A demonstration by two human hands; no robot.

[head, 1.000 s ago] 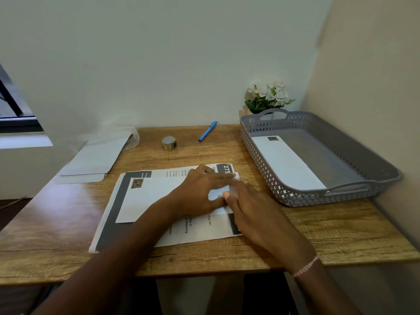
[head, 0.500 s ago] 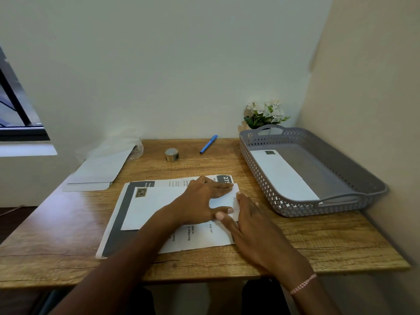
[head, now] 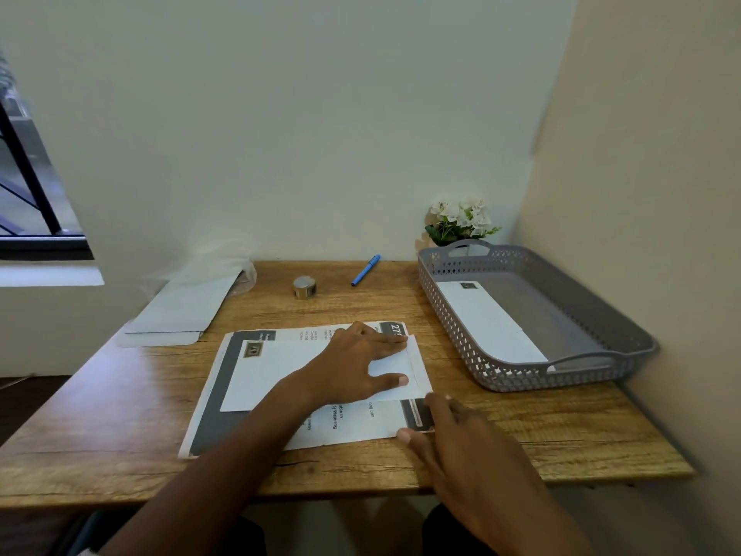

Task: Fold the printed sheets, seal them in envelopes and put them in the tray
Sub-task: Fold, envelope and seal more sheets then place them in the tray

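Fingers (head: 387, 341) straight, left hand (head: 349, 367) pressing envelope (head: 280, 371) flat; right hand (head: 461, 439) relaxed, touching printed sheets (head: 353, 429). One finished envelope (head: 489, 323) in tray (head: 521, 375); more work apparently left.

A person's left hand (head: 357, 367) lies flat, palm down, with fingers and thumb spread wide and straight. The right hand (head: 461, 443) rests just beside it and nearer the body, palm down, fingers extended.

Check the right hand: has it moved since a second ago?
Yes. The right hand has slid toward the person, off the right end of the envelope. It now touches the near right corner of the printed sheet lying under that envelope.
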